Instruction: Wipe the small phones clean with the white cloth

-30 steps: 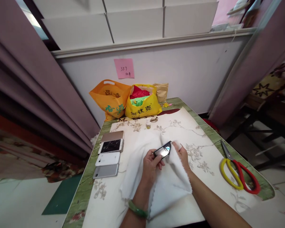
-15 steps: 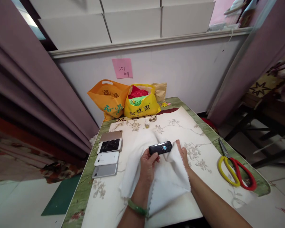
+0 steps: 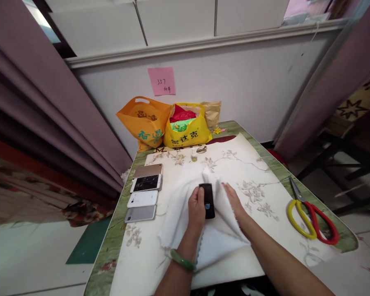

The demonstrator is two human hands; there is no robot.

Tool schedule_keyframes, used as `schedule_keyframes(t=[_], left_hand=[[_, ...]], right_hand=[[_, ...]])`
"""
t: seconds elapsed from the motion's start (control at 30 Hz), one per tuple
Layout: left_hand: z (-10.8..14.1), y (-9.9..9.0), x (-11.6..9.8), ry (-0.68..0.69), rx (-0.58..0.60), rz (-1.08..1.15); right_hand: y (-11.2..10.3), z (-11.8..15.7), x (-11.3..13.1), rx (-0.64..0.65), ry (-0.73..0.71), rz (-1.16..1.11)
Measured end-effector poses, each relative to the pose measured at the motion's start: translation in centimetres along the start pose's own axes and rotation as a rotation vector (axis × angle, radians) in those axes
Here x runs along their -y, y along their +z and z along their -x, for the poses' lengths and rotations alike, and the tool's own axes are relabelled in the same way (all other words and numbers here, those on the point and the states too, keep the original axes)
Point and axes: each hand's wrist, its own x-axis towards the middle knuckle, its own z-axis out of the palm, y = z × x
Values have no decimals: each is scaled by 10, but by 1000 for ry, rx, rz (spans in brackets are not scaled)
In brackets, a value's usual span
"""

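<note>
A small black keypad phone [image 3: 207,197] stands lengthwise in my left hand [image 3: 197,207], thumb on top and fingers around its left edge. White cloth [image 3: 216,242] with a zigzag-cut edge spreads beneath the phone and both forearms. My right hand [image 3: 233,200] grips the cloth's right side, bunched up close to the phone; its fingertips are partly hidden behind the fabric. Left of the cloth lie several phones in a column: a gold one [image 3: 148,170], a white one with a dark cracked-looking screen [image 3: 146,183], a white one face down [image 3: 142,199] and a silver one [image 3: 140,213].
Large scissors [image 3: 311,218] with yellow and red handles lie at the table's right. At the back stand an orange bag [image 3: 144,119], a stuffed yellow bag [image 3: 188,131] and a tan pouch [image 3: 212,113]. A small bottle [image 3: 194,155] sits before them, beside a brownish looped item [image 3: 201,149].
My left hand has turned the phone from lying crosswise to pointing lengthwise. My right hand still holds the cloth near it. The view has shifted slightly.
</note>
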Motion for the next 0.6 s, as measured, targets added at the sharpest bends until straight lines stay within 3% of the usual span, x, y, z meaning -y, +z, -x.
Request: schedule_keyframes(t=[0.13,0.3,0.4,0.53,0.6], left_hand=[[2,2,-3,54,71,-108],[2,3,-1,36,64,-22],[-3,2,4,-17,-60,72],[-13,-1,14,-56,-295,186],[-16,-2,17,-47,-348,213]], right_hand=[[5,6,0,275,16,29],[1,7,-7,289,-11,142],[1,10,-7,375,-109,253],[-1,11,-2,596,-219,418],[-3,11,0,662,-254,452]])
